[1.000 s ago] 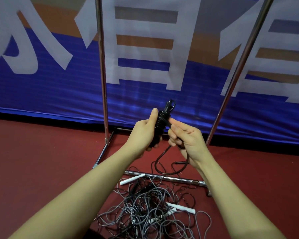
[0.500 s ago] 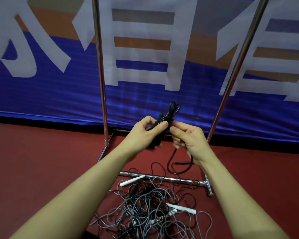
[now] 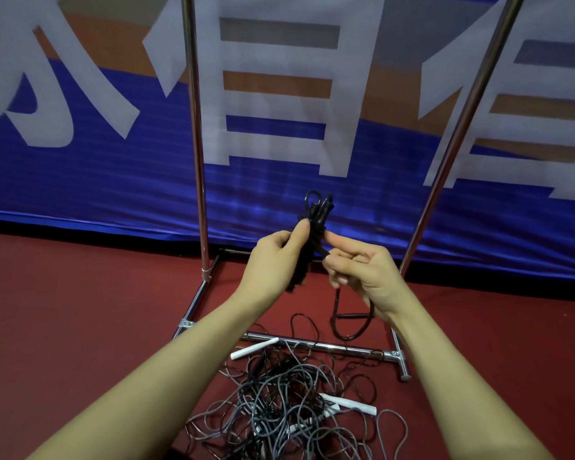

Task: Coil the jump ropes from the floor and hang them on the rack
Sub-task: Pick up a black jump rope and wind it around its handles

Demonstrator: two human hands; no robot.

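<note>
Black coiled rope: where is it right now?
Head view, centre: the black coiled rope is held upright between left hand and right hand, above the floor tangle.

Shiny chromed metal rack [image 3: 196,161], glossy cloth banner [image 3: 80,180], matt red floor [image 3: 63,310].

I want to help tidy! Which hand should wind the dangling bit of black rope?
The right hand: it already pinches the loose tail, while the left hand grips the black rope bundle steady.

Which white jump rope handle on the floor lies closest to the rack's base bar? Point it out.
The upper white handle: its tip almost touches the rack's base bar at the far edge of the rope tangle. The other white handle lies closer to the person.
</note>
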